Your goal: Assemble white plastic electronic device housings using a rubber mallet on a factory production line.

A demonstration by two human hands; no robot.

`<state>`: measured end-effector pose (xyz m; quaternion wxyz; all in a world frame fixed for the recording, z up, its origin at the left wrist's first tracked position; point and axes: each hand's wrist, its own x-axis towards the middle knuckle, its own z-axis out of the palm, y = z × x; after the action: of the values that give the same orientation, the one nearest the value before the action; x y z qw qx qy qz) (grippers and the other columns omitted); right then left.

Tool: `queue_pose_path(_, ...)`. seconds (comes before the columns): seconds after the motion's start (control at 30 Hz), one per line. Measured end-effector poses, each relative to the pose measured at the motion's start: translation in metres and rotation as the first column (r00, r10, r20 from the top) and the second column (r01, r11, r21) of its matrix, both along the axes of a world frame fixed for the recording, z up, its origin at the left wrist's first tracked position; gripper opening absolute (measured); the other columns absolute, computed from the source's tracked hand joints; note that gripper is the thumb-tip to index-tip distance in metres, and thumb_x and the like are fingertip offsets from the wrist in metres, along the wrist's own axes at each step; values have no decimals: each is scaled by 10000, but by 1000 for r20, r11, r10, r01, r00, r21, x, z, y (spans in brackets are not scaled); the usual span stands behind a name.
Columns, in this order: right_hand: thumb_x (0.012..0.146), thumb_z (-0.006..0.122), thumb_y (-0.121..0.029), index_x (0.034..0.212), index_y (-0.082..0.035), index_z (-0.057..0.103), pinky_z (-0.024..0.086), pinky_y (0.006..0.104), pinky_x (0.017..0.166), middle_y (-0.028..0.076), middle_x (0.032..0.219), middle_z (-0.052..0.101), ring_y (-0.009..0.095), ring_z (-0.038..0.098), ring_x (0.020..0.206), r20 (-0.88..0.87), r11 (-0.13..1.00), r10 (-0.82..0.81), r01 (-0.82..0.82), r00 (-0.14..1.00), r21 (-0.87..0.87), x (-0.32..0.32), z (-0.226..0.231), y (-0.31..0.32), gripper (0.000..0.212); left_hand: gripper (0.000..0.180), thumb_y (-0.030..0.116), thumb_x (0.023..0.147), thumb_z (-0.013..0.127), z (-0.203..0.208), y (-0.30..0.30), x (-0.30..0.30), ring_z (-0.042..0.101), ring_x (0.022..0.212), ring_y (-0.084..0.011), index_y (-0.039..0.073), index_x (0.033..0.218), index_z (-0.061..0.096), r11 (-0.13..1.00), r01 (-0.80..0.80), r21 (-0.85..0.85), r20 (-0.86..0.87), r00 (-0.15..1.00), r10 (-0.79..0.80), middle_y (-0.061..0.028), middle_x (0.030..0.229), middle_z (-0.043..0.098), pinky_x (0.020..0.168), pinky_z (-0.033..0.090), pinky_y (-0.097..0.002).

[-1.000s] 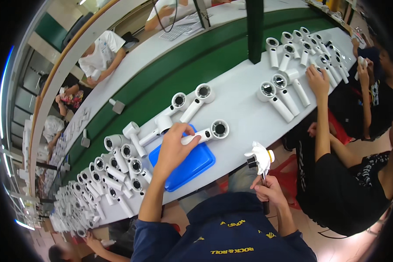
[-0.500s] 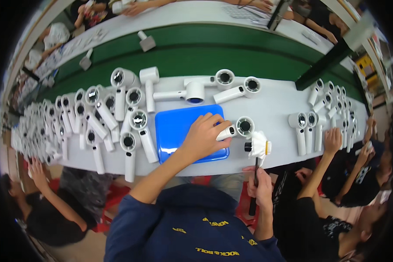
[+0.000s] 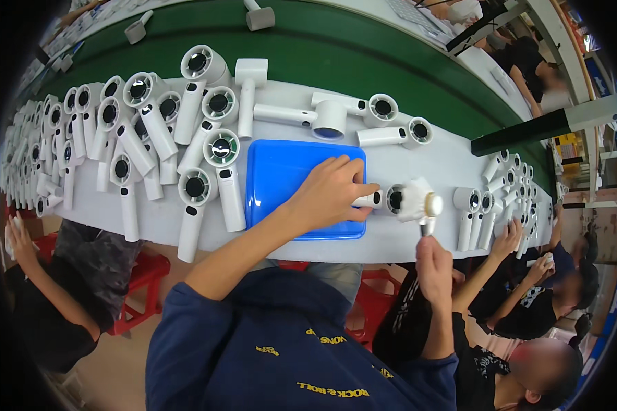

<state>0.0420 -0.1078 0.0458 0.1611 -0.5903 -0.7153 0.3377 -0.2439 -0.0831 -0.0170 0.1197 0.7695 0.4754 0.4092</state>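
Observation:
My left hand [image 3: 330, 195] is closed around the handle of a white handheld fan [image 3: 370, 199] above the right edge of a blue tray [image 3: 271, 202]. The fan's round head, with a dark centre, points to the right. In my right hand [image 3: 433, 264] is the handle of a hammer [image 3: 415, 200] whose head is wrapped in white cloth. The cloth overlaps the right side of the fan's head; whether they touch I cannot tell.
Many white handheld fans [image 3: 199, 185] lie and stand to the left of the tray, with several behind it [image 3: 384, 108] and another group [image 3: 466, 200] at the right. A green conveyor belt [image 3: 322, 41] runs beyond the table. Co-workers sit on both sides; one hand [image 3: 507, 238] reaches among the right-hand fans.
My right hand has turned and brought the cloth-wrapped hammer head up against or over the fan's right side. My left hand keeps its hold on the fan. The whole view has shifted.

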Motion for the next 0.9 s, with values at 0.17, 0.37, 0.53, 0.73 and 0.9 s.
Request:
queue_pose_path(0.17,1102,416,-316,743,-72,502,267,246,433,-61,560,444,46,363,470,-428,973,-144,206,892,103,5,14,-9,443,399,213,666,846,-5,2,0,556,775,-227,137,1051,772,999,31,24,73,997,-33,-44,829,536,686,488,-357)
queue_pose_path(0.37,1086,448,-301,793,22,513,387,402,516,141,561,485,233,497,507,128,999,-24,29,991,-38,1,10,-1,442,397,209,672,847,-8,4,1,560,782,-228,133,1056,775,1000,26,11,70,997,-27,-46,829,537,686,491,-361)
queue_pose_path(0.53,1097,425,-300,760,4,483,323,378,438,73,530,445,165,432,440,-13,968,-89,90,996,235,-1,24,-8,458,396,231,686,844,-5,1,-1,564,790,-230,125,1061,773,999,33,-16,83,996,-31,-48,833,541,693,493,-363)
queue_pose_path(0.73,1076,481,-315,773,21,489,323,404,475,131,551,403,178,431,478,108,998,2,-7,994,55,-8,23,8,452,394,232,690,843,-4,1,-1,566,794,-226,129,1064,775,999,32,-24,57,998,-30,-49,832,537,702,496,-363)
queue_pose_path(0.9,1113,390,-335,820,10,514,349,375,495,57,548,456,176,477,507,214,979,-70,26,974,202,-15,28,6,469,387,234,691,841,-6,3,2,565,794,-218,135,1060,776,999,32,-1,50,998,-32,-44,833,534,706,499,-357)
